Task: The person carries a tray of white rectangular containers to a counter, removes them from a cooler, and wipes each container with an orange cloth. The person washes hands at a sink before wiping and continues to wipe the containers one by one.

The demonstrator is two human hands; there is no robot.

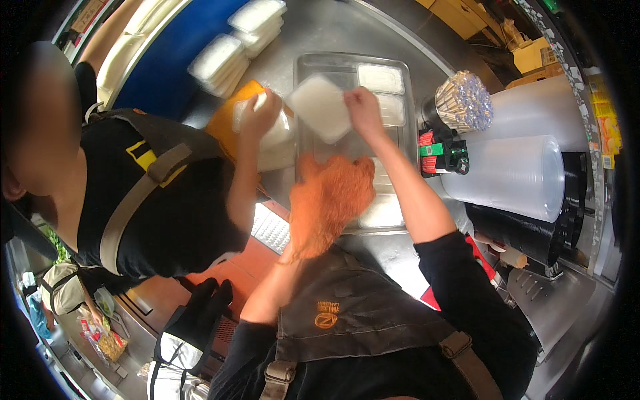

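My right hand point(364, 111) pinches the right edge of a whitish plastic lid or shallow container point(321, 109), which is blurred by motion above a metal tray point(325, 59). An orange fluffy cloth or mitt point(332, 200) covers my left hand point(305, 240), over the tray's near side. It hides the fingers, so their grip cannot be seen. White rectangular containers point(381, 79) line the right side of the tray. To the left, a co-worker's hand point(262, 115) holds a white container point(272, 129) by an orange-yellow cloth point(227, 122).
Stacked white containers point(217, 62) stand at the upper left. On the right are a holder of wrapped sticks point(462, 102), a black-and-green device point(445, 150), clear plastic lids in a stack point(505, 175) and black ones point(515, 232). The co-worker point(165, 200) stands close on my left.
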